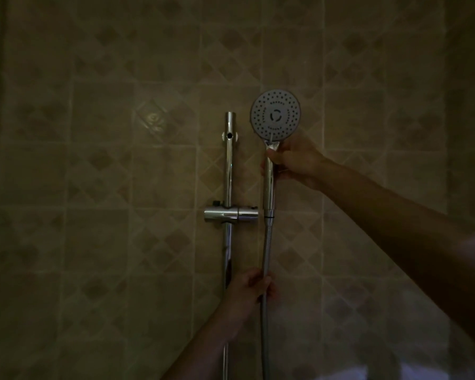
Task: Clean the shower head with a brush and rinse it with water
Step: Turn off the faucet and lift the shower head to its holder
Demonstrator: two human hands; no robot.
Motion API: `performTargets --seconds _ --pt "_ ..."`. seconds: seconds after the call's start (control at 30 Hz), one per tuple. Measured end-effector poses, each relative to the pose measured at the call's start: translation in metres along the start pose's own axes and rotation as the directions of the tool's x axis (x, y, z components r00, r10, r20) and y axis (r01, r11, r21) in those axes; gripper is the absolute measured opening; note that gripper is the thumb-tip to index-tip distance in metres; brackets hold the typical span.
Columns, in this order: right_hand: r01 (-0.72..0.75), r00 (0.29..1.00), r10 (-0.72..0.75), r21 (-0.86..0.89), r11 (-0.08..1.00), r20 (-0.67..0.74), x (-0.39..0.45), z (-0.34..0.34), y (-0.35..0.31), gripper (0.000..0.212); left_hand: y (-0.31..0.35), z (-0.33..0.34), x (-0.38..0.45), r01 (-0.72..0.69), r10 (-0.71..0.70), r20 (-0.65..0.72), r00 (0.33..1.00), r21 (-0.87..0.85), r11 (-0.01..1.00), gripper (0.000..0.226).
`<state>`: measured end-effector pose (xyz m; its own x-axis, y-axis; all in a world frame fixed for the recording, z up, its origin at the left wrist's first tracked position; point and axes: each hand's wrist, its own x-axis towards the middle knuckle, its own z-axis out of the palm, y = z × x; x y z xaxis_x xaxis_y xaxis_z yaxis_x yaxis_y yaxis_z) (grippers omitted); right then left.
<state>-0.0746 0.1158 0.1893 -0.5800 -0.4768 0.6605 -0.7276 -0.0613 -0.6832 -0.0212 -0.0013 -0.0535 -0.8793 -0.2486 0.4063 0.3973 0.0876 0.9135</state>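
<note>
The shower head (275, 114) is round and grey with rings of small nozzles, and its face points toward me. Below it runs a chrome handle, which my right hand (295, 161) grips just under the head. From the handle's lower end a metal hose (266, 248) hangs straight down. My left hand (251, 290) is closed around that hose lower down. The head is held to the right of the rail, apart from its holder. No brush is in view.
A vertical chrome slide rail (229, 165) is fixed to the beige tiled wall (107, 160), with a chrome holder bracket (231, 214) at mid height. The room is dim. A pale blurred surface shows at the bottom right.
</note>
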Motion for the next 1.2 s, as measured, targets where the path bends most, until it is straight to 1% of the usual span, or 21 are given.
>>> performTargets --seconds 0.13,0.23,0.37,0.47,0.53,0.63,0.7,0.77,0.87,0.97,1.07,1.13,1.2 --pt "0.024 1.000 -0.023 0.033 0.999 -0.019 0.014 0.007 -0.001 0.009 0.005 -0.003 0.018 -0.022 0.026 -0.080 0.996 0.044 0.999 0.018" --pt "0.039 0.999 -0.038 0.061 0.997 -0.026 0.021 0.008 -0.005 0.010 0.008 0.000 0.024 -0.058 0.063 -0.119 0.991 0.050 0.997 0.022" --pt "0.040 0.999 -0.038 0.101 0.994 -0.017 0.030 0.008 -0.010 0.011 0.012 0.001 0.028 -0.100 0.111 -0.246 0.963 0.056 0.993 0.028" --pt "0.039 0.999 -0.039 0.136 0.990 0.002 0.034 0.009 -0.014 0.013 0.014 0.003 0.031 -0.085 0.088 -0.293 0.952 0.021 0.996 0.028" --pt "0.039 0.999 -0.042 0.141 0.989 0.017 0.036 0.011 -0.016 0.016 0.013 0.003 0.032 -0.068 0.065 -0.308 0.949 0.000 0.998 0.029" --pt "0.072 0.996 -0.076 0.090 0.993 0.042 0.039 0.014 -0.016 0.016 0.010 0.004 0.032 -0.054 0.054 -0.330 0.942 0.007 0.999 0.029" --pt "0.098 0.994 -0.101 0.072 0.993 0.043 0.040 0.016 -0.018 0.015 0.013 0.006 0.032 -0.078 0.074 -0.352 0.933 0.003 0.997 0.030" --pt "0.119 0.992 -0.122 0.095 0.988 0.019 0.041 0.018 -0.020 0.013 0.018 0.009 0.031 -0.119 0.115 -0.369 0.922 0.013 0.993 0.034" --pt "0.125 0.992 -0.126 0.102 0.987 0.004 0.047 0.022 -0.021 0.008 0.022 0.009 0.029 -0.135 0.126 -0.377 0.918 0.002 0.991 0.034" --pt "0.143 0.989 -0.147 0.099 0.985 0.033 0.048 0.028 -0.018 0.009 0.017 0.007 0.029 -0.105 0.109 -0.380 0.919 0.033 0.994 0.030" --pt "0.154 0.987 -0.157 0.124 0.980 0.018 0.046 0.029 -0.016 0.009 0.011 0.007 0.031 -0.068 0.064 -0.393 0.918 0.004 0.998 0.025" --pt "0.150 0.988 -0.151 0.096 0.984 0.010 0.043 0.026 -0.011 0.008 0.005 0.007 0.030 -0.042 0.060 -0.392 0.918 0.054 0.998 0.026" --pt "0.142 0.989 -0.144 0.061 0.988 0.030 0.041 0.026 -0.004 0.014 -0.002 0.006 0.026 -0.033 0.073 -0.388 0.919 0.109 0.993 0.029"
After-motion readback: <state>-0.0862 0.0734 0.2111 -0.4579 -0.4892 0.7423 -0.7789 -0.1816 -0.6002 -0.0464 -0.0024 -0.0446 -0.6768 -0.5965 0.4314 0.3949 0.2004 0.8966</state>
